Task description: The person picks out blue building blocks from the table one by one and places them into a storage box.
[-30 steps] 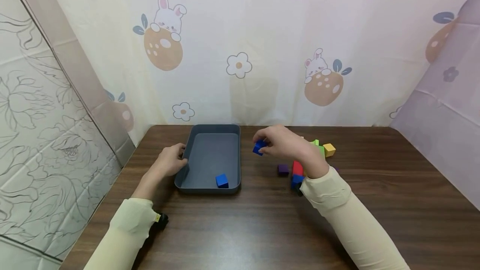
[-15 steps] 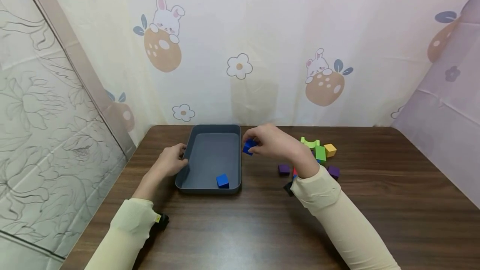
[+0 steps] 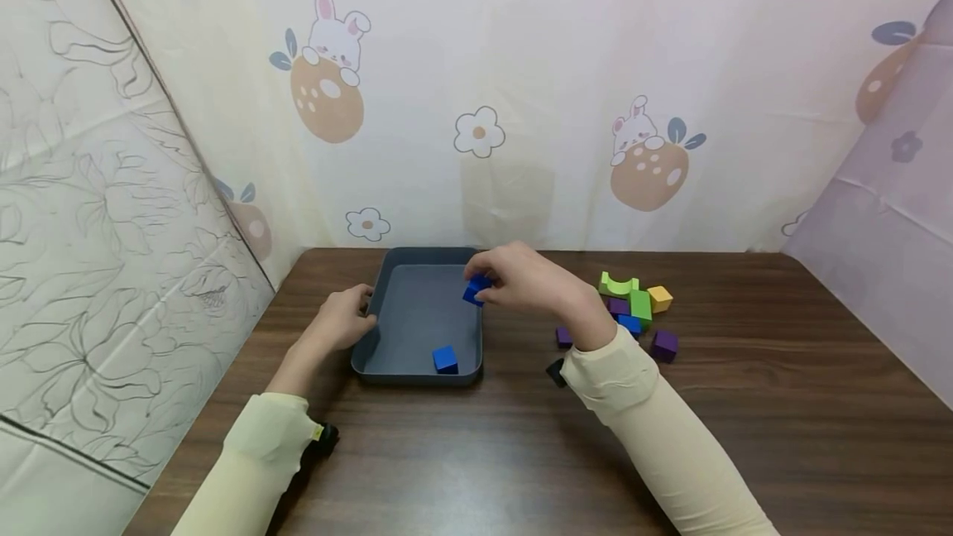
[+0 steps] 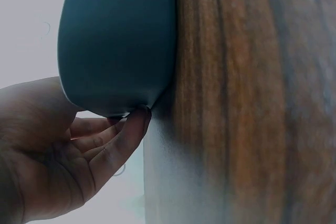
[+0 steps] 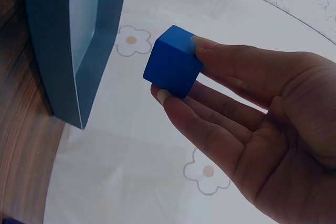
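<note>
My right hand (image 3: 521, 275) pinches a blue cube (image 5: 173, 61) between thumb and fingertips; in the head view the cube overlaps the tray's right rim. The dark grey rectangular tray (image 3: 417, 380) stands on the table at the left. A second blue cube (image 3: 445, 360) lies inside it, in the near right corner. At the tray's left wall, my left hand (image 3: 342, 319) holds on with its thumb at the rim; in the left wrist view the fingertips (image 4: 140, 116) press low on the outside of the wall.
To the right lies a group of blocks: a light green arch (image 3: 619, 285), a green block (image 3: 640, 308), a yellow cube (image 3: 659, 299), purple blocks (image 3: 665, 346) and a blue one (image 3: 629, 324). My right forearm partly covers this area. A patterned curtain (image 3: 476, 64) hangs behind the table (image 3: 462, 453).
My right hand has carried the blue cube leftward from near the block group to the tray's right rim. The left hand stays at the tray, and more blocks show behind the right arm.
</note>
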Tool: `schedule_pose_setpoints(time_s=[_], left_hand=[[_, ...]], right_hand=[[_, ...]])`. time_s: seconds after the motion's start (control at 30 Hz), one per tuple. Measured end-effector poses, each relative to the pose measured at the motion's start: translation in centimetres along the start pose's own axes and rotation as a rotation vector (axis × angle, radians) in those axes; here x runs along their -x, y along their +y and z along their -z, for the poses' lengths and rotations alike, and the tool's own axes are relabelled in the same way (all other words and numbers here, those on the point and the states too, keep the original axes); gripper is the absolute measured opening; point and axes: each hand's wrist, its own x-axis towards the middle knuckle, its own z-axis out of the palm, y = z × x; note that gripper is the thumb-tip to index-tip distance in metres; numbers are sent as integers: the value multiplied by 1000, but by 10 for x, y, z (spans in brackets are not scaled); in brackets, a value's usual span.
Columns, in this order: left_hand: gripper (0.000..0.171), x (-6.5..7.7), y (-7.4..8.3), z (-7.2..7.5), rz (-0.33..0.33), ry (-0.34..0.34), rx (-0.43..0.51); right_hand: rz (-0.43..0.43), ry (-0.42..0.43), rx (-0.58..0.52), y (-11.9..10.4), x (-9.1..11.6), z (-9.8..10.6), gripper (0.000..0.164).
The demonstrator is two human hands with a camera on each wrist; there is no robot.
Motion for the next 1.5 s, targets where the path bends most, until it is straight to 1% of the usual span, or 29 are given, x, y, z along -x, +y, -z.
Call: schedule_pose_setpoints(time_s=[0.33,0.57,0.73,0.93,1.1,1.3,1.5], left_hand=[[51,0,-2,-1,14,-7,-4],[50,0,-1,1,-9,-1,-6],[50,-1,-1,2,-20,-6,-3],[50,-2,-2,3,-8,-11,4],[50,-3,-3,2,3,-16,6],[51,-2,-4,2,-4,-14,4],[51,-4,-4,3,-13,-13,3]], right_hand=[[14,-13,-29,-9,-11,-4,25],[33,1,-25,-15,-20,-9,24],[22,-1,-39,-18,-27,-12,24],[18,-1,-30,-22,-34,-15,25],[9,3,-17,-25,-38,-18,26],[1,-2,-17,-28,-42,-22,27],[-9,-24,-16,-27,-44,-26,30]])
